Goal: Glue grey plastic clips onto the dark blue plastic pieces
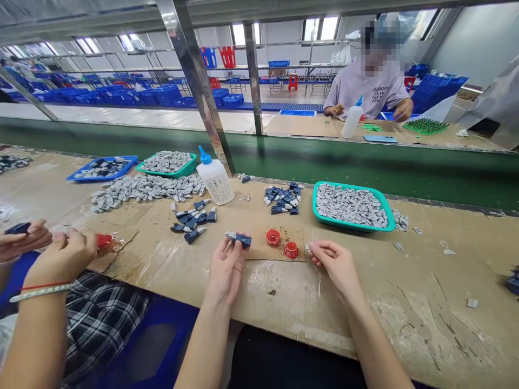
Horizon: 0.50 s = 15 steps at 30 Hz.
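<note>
My left hand [227,270] pinches a navy-and-grey plastic piece [242,240] between thumb and fingers, above the table's front half. Over to the right, my right hand [333,263] has thumb and fingertips closed on a small light-grey plastic part [308,247], mostly hidden by the fingers. Between the hands, two red plastic caps [291,250] sit on a stained cardboard sheet [259,253]. Beyond them lies a pile of navy-and-grey pieces [279,200], and a second pile [192,220] is left of my left hand. A teal tray [353,229] of small grey parts stands behind my right hand.
A white squeeze bottle [216,181] with blue nozzle stands at the back. Loose grey parts [141,189], a teal tray [178,174] and a blue tray [75,177] lie left. A co-worker's hands [60,254] work at left; another person sits across the green belt [284,159].
</note>
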Tool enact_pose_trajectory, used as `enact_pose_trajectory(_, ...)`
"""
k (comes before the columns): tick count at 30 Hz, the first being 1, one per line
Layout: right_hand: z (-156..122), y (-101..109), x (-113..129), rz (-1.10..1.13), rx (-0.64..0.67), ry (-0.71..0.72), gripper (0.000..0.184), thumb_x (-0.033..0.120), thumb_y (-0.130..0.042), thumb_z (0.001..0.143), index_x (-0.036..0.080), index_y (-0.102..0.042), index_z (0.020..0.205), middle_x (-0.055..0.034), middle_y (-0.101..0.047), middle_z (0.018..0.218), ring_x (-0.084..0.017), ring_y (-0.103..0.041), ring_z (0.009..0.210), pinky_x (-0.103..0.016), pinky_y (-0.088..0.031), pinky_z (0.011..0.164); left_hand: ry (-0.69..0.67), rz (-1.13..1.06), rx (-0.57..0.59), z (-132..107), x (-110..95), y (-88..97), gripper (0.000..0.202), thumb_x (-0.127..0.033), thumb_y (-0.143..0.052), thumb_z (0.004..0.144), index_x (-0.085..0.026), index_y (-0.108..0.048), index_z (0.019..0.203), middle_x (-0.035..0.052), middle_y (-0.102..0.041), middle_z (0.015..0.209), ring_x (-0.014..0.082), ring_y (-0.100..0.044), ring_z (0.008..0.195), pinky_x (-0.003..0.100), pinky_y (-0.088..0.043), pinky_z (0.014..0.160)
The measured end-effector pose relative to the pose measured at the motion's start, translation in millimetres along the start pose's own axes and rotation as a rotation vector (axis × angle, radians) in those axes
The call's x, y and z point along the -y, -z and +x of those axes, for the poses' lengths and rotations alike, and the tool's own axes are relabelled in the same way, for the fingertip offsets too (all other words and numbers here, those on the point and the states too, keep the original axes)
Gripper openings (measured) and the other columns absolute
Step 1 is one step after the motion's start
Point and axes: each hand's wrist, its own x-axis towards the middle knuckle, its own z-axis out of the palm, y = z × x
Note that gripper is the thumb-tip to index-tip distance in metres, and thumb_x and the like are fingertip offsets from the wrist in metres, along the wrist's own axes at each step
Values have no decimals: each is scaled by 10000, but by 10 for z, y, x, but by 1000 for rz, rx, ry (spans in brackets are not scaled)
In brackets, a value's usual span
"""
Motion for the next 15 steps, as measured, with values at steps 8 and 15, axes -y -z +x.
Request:
enact_pose_trajectory(8,-22,-205,-58,8,15,-65,378,495,-814,610,157,-718,749,-85,-725,681,-164,-631,575,-270,-493,546,6,31,-44,-76,122,-1,381,-258,-853,621,-190,-669,947,23,-698,948,151,-679,900,254,-544,828)
enact_pose_trajectory(15,6,-275,-30,-17,14,-65,396,519,-807,602,156,-712,730,-78,-718,655,-149,-607,551,-256,-475,524,29,46,-31,-90,153,-74,388,-265,-851,625,-184,-678,963,29,-698,952,140,-674,882,236,-533,821)
